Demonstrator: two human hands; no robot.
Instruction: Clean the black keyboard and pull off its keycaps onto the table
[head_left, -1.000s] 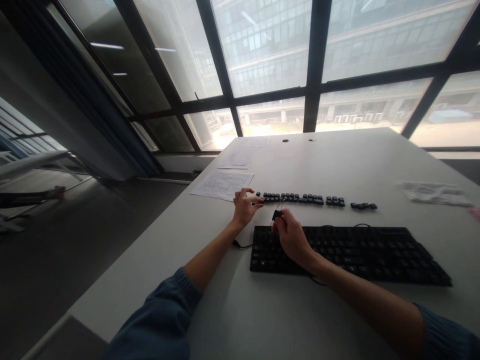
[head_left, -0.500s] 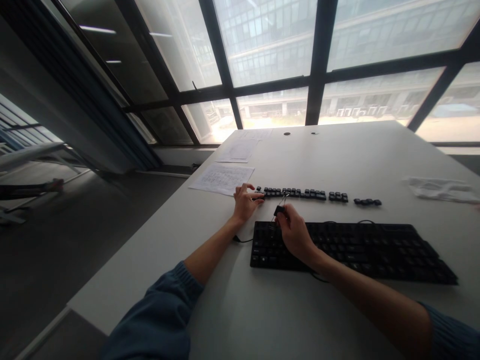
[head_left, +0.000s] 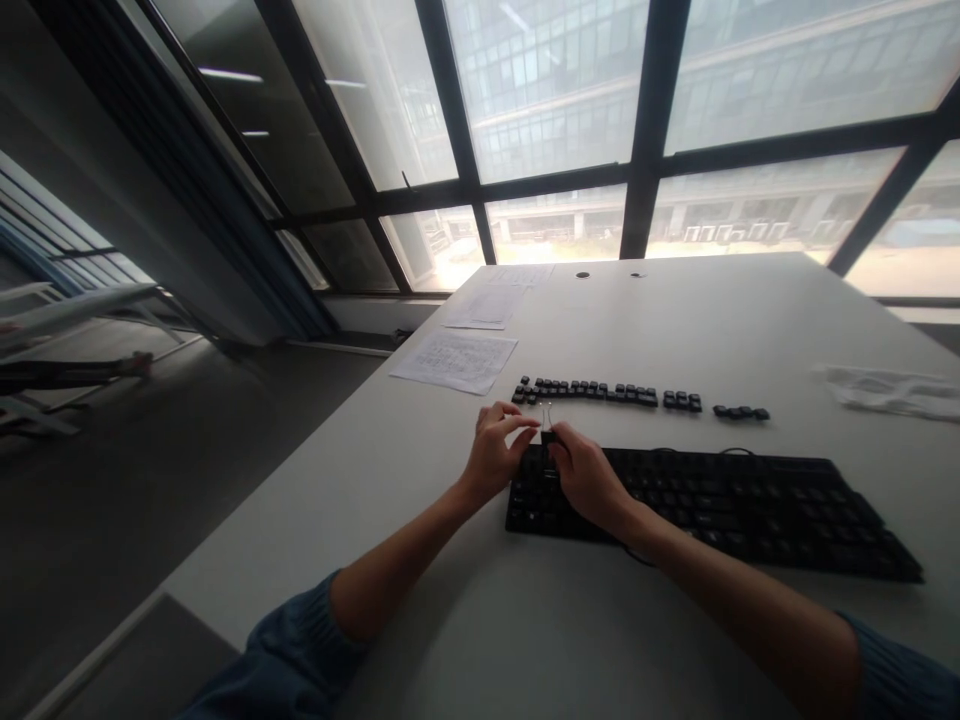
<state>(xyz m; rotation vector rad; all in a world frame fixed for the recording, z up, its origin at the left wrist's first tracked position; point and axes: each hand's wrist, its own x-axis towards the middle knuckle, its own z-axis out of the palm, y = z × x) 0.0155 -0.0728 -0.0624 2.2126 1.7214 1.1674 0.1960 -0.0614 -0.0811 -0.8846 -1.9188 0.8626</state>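
Observation:
A black binder clip [head_left: 547, 437] with silver wire handles is pinched in my right hand [head_left: 589, 475], its handles pointing up. It is over the upper left part of a black keyboard [head_left: 712, 505]; whether it touches the keys I cannot tell. My left hand [head_left: 495, 445] is just left of the clip, index finger stretched towards it and thumb below, with a gap between them. No object shows in those fingers. Behind both hands runs a row of loose black keycaps [head_left: 630, 393], set in several groups on the white table [head_left: 420, 600].
Printed sheets of paper [head_left: 457, 362] lie on the table's left side. A crumpled white cloth [head_left: 889, 388] is at the right. The keyboard's cable [head_left: 637, 556] shows at its front edge. Large windows [head_left: 555, 90] stand beyond the table's far edge.
My left hand has drawn back from the left end of the keycap row to beside the binder clip. My right hand has lowered the clip slightly and turned its handles upright.

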